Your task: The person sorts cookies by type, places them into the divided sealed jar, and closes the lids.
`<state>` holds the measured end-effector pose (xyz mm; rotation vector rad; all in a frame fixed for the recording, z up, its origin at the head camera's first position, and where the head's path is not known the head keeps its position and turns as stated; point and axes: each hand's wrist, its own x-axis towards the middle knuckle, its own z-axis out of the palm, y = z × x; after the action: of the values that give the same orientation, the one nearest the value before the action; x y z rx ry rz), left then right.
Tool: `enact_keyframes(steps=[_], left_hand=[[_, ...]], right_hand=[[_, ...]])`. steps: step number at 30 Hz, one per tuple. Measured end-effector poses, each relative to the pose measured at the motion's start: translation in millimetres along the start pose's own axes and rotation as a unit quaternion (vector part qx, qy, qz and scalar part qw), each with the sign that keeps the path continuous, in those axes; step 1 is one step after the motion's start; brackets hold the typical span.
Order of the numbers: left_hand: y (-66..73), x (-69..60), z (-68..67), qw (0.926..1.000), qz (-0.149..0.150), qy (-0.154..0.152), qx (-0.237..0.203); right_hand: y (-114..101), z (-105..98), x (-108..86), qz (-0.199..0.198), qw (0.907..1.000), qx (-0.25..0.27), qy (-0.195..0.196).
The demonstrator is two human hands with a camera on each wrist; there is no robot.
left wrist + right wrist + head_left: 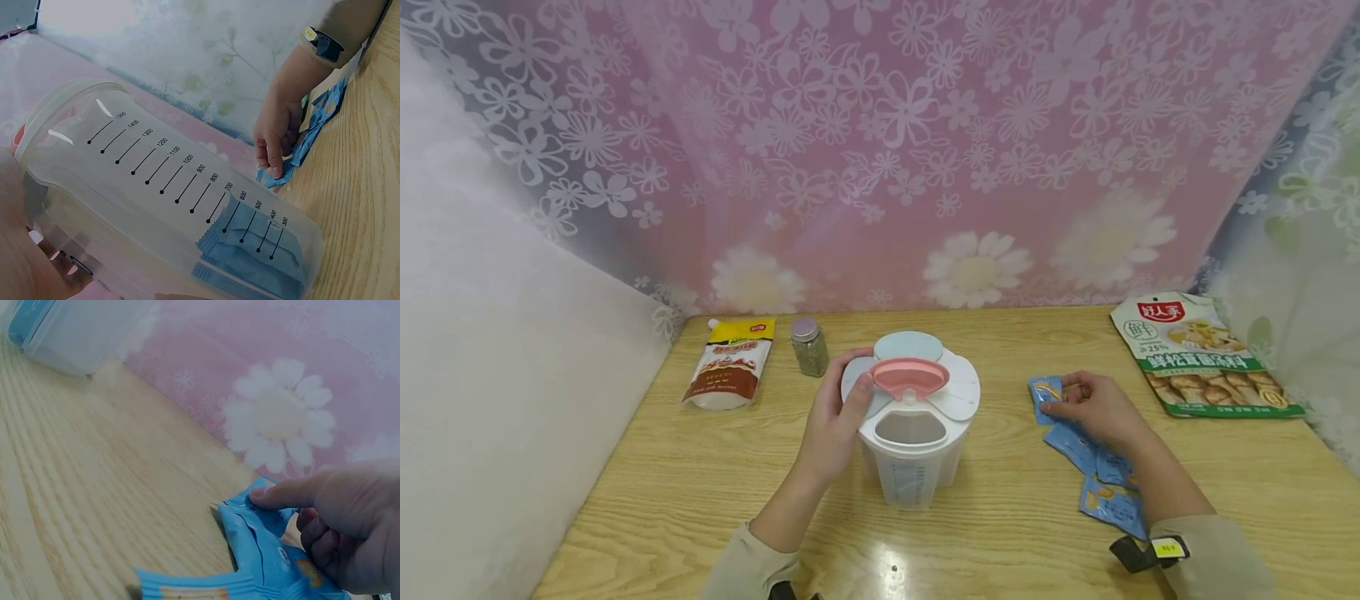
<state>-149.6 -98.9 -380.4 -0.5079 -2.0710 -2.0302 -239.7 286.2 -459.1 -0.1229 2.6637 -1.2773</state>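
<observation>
A clear divided container (912, 467) with a white lid stands mid-table; one lid opening, toward the front, is uncovered beside a pink flap (908, 377). My left hand (838, 417) grips its left side, thumb on the lid. Blue packets (256, 250) show through its wall in the left wrist view. To the right, my right hand (1101, 408) pinches the farthest blue packet (1045, 398), thumb on top in the right wrist view; several more blue packets (1112, 504) lie in an overlapping row under and in front of that hand.
At the back left lie a yellow, white and brown pouch (731, 365) and a small jar (809, 347) with a pinkish lid, standing. A large green and white mushroom bag (1206, 357) lies at the back right. A flowered curtain (910, 167) hangs behind the table.
</observation>
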Motion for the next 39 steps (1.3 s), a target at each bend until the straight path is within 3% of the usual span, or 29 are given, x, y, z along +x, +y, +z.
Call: enact_keyframes(steps=[4, 14, 20, 39], left_hand=[[0.4, 0.2, 0.2, 1.0, 0.001, 0.002, 0.001], [-2.1, 0.6, 0.5, 1.0, 0.008, 0.001, -0.005], [-1.2, 2.2, 0.9, 0.9999, 0.009, -0.002, -0.012], [0.2, -0.1, 0.0, 1.0, 0.001, 0.0, -0.003]], right_hand=[[0.7, -4.1, -0.5, 0.006, 0.999, 0.043, -0.012], [0.3, -13.9, -4.8, 0.004, 0.9965, 0.077, -0.033], [-11.9, -18.3, -8.2, -0.009, 0.993, 0.112, -0.035], [-56.8, -27.5, -31.4, -0.076, 0.985, 0.152, -0.029]])
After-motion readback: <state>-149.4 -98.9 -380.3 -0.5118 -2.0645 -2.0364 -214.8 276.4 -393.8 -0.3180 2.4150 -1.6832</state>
